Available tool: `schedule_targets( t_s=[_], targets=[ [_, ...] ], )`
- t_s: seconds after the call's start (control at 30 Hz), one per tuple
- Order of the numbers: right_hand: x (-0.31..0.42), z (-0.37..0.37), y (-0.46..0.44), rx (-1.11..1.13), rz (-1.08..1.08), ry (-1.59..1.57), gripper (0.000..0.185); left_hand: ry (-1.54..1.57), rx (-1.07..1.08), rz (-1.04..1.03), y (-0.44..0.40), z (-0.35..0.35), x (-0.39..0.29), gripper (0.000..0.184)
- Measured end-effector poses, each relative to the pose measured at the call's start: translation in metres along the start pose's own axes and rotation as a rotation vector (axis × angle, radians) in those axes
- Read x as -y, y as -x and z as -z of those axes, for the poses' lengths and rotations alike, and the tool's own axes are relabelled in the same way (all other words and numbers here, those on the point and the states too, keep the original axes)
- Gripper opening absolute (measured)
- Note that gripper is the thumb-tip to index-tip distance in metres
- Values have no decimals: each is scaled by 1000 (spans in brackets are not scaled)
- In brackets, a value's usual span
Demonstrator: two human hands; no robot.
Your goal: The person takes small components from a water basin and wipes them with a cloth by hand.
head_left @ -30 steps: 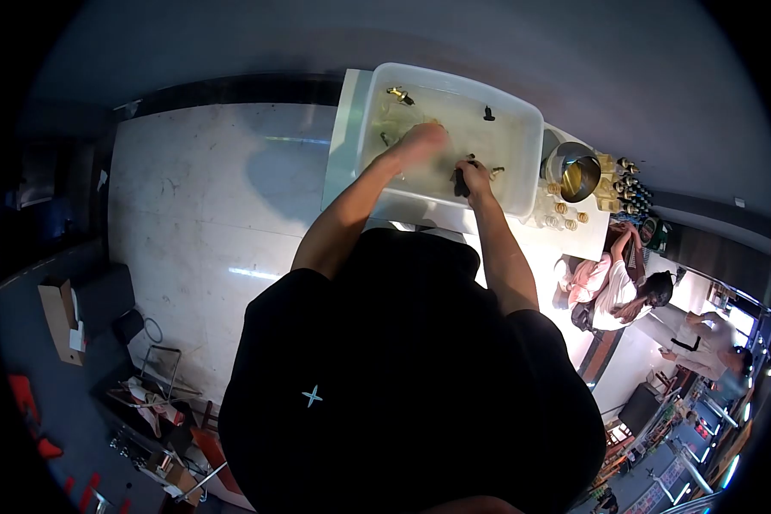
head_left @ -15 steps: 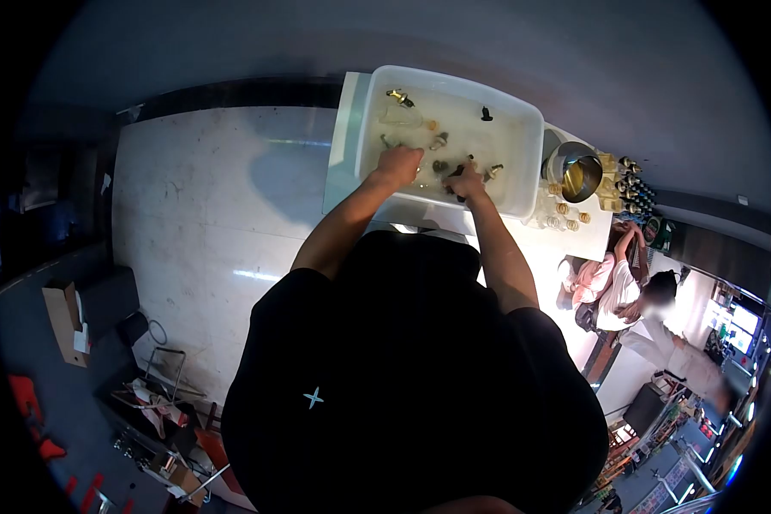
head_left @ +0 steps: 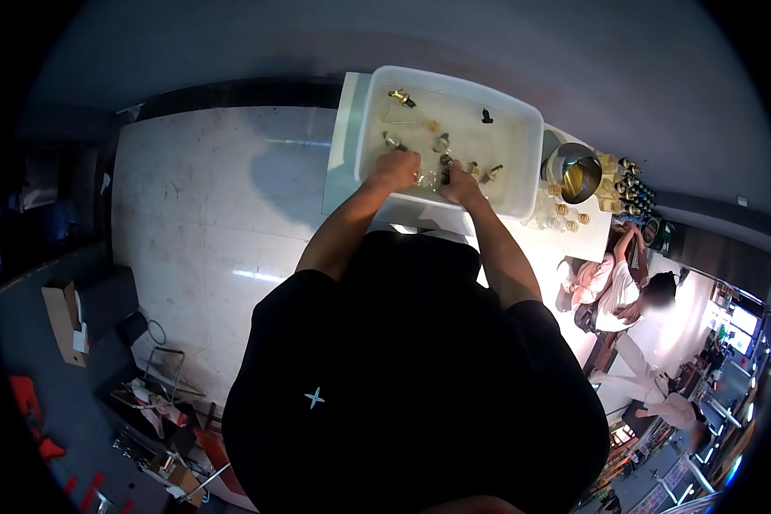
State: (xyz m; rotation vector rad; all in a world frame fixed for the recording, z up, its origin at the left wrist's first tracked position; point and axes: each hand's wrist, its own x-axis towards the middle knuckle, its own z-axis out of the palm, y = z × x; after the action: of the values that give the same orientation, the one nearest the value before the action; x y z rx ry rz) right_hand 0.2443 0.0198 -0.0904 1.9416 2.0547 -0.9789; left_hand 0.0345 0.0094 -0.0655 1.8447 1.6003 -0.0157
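A white tub (head_left: pixel 529 163) of cloudy water holds several small metal and dark fittings. My left hand (head_left: pixel 396 170) is in its near left part, fingers closed; what they hold is hidden. To its right, my right hand (head_left: pixel 461 186) has its fingers closed on a small dark fitting (head_left: pixel 445 163). Bubbles show on the water between my hands. Beyond them are a brass and black fitting (head_left: pixel 402 98) at the back left, a metal piece (head_left: pixel 441 144) in the middle and a black piece (head_left: pixel 487 116) at the back right. Another fitting (head_left: pixel 493 173) lies right of my right hand.
Right of the tub stands a round metal pot (head_left: pixel 579 173) with yellowish contents. Small glass jars (head_left: pixel 571 224) are beside it, and several bottles with metal tops (head_left: pixel 630 187) stand farther right. Two people (head_left: pixel 617 295) sit near the table; another person (head_left: pixel 672 409) is beyond them.
My left hand moved down and left from the tub's middle, then stayed near there. My right hand shifted left, leaving the dark item it held earlier. The far person moved.
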Motion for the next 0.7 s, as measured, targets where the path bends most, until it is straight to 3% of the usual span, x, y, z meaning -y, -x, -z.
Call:
schedule_targets(
  t_s=[0.13,0.23,0.27,0.33,0.37,0.47,0.57,0.67,0.7],
  targets=[
    [15,20,8,-148,-45,-276,57,376,-96,-42,-8,-5,8,22],
    [5,22,-3,-107,-134,-720,43,836,-151,-182,-13,-14,16,26],
    [-1,23,-5,-48,-67,-907,42,1009,-164,-241,-15,-19,17,29],
    [2,38,7,79,69,-1278,42,1094,-129,-258,-10,-14,13,30],
    [24,50,23,13,-3,-1444,37,1137,-107,-265,-7,-14,11,31],
    [47,62,33,-28,36,-1637,41,1058,-76,-344,-18,-31,19,31],
    [60,68,24,-10,44,-1656,40,956,-75,-297,-23,-37,21,32],
    [87,79,30,59,53,-1706,34,600,-97,-209,-13,-23,12,32],
    [93,82,31,90,53,-1711,33,639,-119,-240,-22,-37,19,31]
  ],
)
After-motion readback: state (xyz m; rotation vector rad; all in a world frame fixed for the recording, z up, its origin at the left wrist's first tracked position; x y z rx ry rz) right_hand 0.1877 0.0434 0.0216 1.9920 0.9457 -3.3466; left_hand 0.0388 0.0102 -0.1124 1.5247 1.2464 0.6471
